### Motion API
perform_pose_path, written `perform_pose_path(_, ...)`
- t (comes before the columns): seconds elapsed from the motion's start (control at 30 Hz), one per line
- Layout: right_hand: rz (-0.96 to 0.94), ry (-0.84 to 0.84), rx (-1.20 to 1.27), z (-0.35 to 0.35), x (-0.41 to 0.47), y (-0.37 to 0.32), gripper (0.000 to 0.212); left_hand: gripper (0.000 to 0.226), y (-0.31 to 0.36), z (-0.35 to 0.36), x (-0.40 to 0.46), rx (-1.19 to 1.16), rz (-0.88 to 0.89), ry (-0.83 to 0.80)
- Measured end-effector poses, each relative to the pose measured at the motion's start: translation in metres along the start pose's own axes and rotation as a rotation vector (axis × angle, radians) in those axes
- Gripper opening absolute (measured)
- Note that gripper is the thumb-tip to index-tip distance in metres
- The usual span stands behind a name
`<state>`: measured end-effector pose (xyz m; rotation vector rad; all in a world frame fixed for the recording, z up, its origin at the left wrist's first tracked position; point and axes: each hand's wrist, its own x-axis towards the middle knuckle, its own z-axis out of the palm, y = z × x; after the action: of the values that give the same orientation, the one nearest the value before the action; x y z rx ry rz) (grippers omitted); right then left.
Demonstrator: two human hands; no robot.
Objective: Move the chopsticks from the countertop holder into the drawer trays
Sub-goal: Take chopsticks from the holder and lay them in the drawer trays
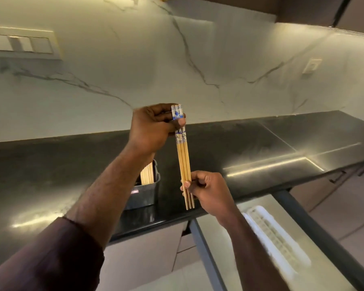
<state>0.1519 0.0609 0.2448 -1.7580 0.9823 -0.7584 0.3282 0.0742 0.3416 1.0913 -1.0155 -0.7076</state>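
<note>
Black surface [261, 143], marble wall [177, 59]. Holder [144, 194] at 9 o'clock holds chopsticks. My left grip [153, 129] and right grip [206, 190] clamp three chopsticks [184, 162]. Drawer [292, 248] at 5.

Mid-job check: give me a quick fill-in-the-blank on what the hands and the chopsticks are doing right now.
1. The left hand pinches the wooden chopsticks with blue-and-white patterned tops at their ____ ends.
2. The right hand grips the bundle near its plain ____ ends.
3. More chopsticks stand in the dark plastic holder on the ____ countertop.
4. The white slotted tray lies in the ____ drawer.

Missing words: patterned; lower; black; open
</note>
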Motion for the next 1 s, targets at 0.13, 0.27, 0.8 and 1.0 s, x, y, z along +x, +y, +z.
perform_pose_path(0.13,0.058,0.054,-0.060,-0.056,-0.031,0.035,0.010,0.029,-0.024,0.068,-0.019,-0.028,-0.078,-0.040)
perform_pose_path(0.27,0.122,0.121,-0.167,-0.122,-0.063,0.077,0.014,0.027,-0.054,0.147,-0.039,0.006,-0.124,-0.093)
perform_pose_path(0.8,0.423,0.113,-0.550,-0.286,-0.094,0.280,0.021,0.053,-0.240,0.369,-0.090,0.411,-0.246,-0.021)
perform_pose_path(1.0,0.529,0.085,-0.576,-0.264,-0.091,0.348,0.017,0.060,-0.333,0.375,-0.115,0.708,-0.188,-0.209)
